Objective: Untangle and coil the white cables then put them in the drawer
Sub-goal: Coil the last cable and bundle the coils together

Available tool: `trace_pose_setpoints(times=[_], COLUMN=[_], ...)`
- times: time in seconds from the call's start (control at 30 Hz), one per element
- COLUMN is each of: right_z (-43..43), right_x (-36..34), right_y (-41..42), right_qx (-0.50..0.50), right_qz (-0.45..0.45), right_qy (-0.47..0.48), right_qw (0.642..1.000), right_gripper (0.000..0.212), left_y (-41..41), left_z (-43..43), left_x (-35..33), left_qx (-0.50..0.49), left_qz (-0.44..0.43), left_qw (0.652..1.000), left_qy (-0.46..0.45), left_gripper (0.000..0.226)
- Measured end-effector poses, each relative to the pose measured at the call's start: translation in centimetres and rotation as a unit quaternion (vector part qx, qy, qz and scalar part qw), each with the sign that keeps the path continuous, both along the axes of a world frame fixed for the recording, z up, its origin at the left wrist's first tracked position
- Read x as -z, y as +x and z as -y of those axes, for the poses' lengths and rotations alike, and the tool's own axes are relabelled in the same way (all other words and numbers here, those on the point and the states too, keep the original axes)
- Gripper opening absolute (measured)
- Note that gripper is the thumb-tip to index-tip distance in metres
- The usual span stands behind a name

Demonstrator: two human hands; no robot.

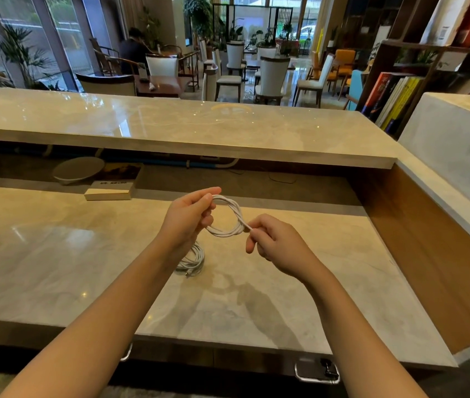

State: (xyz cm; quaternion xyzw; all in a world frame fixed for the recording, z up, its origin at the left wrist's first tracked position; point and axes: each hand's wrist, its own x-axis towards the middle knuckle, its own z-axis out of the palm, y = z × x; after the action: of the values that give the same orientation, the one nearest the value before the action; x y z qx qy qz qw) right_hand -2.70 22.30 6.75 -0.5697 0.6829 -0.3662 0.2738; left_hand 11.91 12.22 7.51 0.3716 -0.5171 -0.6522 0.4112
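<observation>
Far to the left of the fingers, a round grey dish [78, 170] and a book [110, 191] are seen at the back of the marble counter [55, 254]. The left hand [189, 216] is held above the counter with its fingers [205, 198] pinched narrowly on the top of a small coil of white cable [229, 216]. The loop is stretched between the two hands, clear of the surface. Below the left fingers and partly hidden by the left wrist, a second coiled white cable [193, 261] is laid flat on the counter. At the right, the coil's lower side is gripped by the closed fingertips [252, 228] of the right hand [275, 242]. Under the counter's near edge, below the right forearm, a metal drawer handle [317, 372] is visible.
</observation>
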Motion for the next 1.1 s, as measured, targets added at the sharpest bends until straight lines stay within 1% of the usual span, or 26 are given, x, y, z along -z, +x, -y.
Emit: trace_pose_setpoints(times=[0.07, 0.1, 0.13, 0.2, 0.23, 0.27, 0.3, 0.37, 0.43, 0.5, 0.57, 0.63, 0.7, 0.77, 0.83, 0.9, 0.97, 1.03, 1.1], right_z=[-0.1, 0.2, 0.6, 1.3, 1.5, 1.7, 1.7, 1.7, 1.6, 1.7, 2.0, 2.4, 2.8, 3.1, 3.4, 3.8, 4.0, 4.1, 4.3], right_x=[0.7, 1.1, 1.5, 2.0, 2.2, 2.4, 2.5, 2.4, 2.1, 1.9, 1.8, 1.9, 2.4, 2.8, 3.0, 3.3, 3.5, 3.7, 3.9], right_y=[-0.2, -0.2, -0.2, 0.0, 0.2, 0.5, 0.7, 1.2, 1.2, 1.4, 1.9, 2.7, 3.1, 3.3, 3.5, 3.8, 4.1, 4.5, 4.8], right_qx=[0.024, 0.038, 0.053, 0.078, 0.082, 0.08, 0.08, 0.09, 0.095, 0.091, 0.087, 0.1, 0.117, 0.121, 0.111, 0.092, 0.063, 0.031, 0.014], right_qz=[0.019, 0.005, -0.03, -0.094, -0.085, -0.041, 0.029, 0.19, 0.33, 0.416, 0.458, 0.483, 0.515, 0.549, 0.572, 0.587, 0.609, 0.643, 0.667], right_qy=[-0.02, -0.029, -0.033, -0.027, -0.019, -0.01, -0.002, 0.006, -0.003, -0.006, -0.019, -0.031, -0.022, -0.005, -0.005, -0.013, -0.011, 0.008, 0.038], right_qw=[0.999, 0.999, 0.998, 0.992, 0.993, 0.996, 0.996, 0.978, 0.939, 0.905, 0.884, 0.869, 0.849, 0.827, 0.813, 0.804, 0.791, 0.765, 0.744], right_gripper=[0.016, 0.014, 0.014, 0.015, 0.016, 0.016, 0.015, 0.012, 0.017, 0.025, 0.027, 0.026, 0.024, 0.02, 0.019, 0.023, 0.023, 0.019, 0.019], left_y=[-0.3, -0.4, -0.5, -0.7, -0.8, -0.8, -0.9, -0.9, -0.9, -0.8, -0.4, -0.1, 0.1, 0.4, 0.9, 1.3, 1.8, 2.3, 2.8], left_z=[-0.2, -0.2, -0.4, -0.9, -1.1, -1.2, -1.2, -1.3, -1.4, -1.5, -1.6, -1.6, -1.6, -1.6, -1.5, -1.5, -1.2, -0.9, -0.5], left_x=[-0.2, -0.1, 0.0, 0.4, 0.6, 0.8, 1.0, 1.3, 1.6, 1.9, 2.1, 2.4, 2.7, 2.9, 2.9, 3.2, 3.5, 3.7, 4.0], left_qx=[0.031, 0.045, 0.056, 0.068, 0.066, 0.061, 0.055, 0.047, 0.038, 0.025, 0.001, -0.025, -0.041, -0.053, -0.057, -0.059, -0.061, -0.053, -0.043], left_qz=[-0.083, -0.131, -0.173, -0.224, -0.241, -0.255, -0.267, -0.278, -0.26, -0.213, -0.168, -0.13, -0.059, 0.019, 0.049, 0.058, 0.048, -0.01, -0.093], left_qw=[0.993, 0.983, 0.97, 0.947, 0.939, 0.934, 0.93, 0.927, 0.939, 0.962, 0.978, 0.986, 0.996, 0.998, 0.997, 0.996, 0.997, 0.997, 0.989], left_qy=[0.075, 0.122, 0.164, 0.22, 0.235, 0.243, 0.247, 0.246, 0.221, 0.17, 0.122, 0.098, 0.056, 0.001, -0.026, -0.032, -0.012, 0.047, 0.109], left_gripper=[0.024, 0.024, 0.024, 0.025, 0.027, 0.029, 0.031, 0.034, 0.034, 0.033, 0.031, 0.029, 0.03, 0.03, 0.029, 0.029, 0.029, 0.027, 0.027])
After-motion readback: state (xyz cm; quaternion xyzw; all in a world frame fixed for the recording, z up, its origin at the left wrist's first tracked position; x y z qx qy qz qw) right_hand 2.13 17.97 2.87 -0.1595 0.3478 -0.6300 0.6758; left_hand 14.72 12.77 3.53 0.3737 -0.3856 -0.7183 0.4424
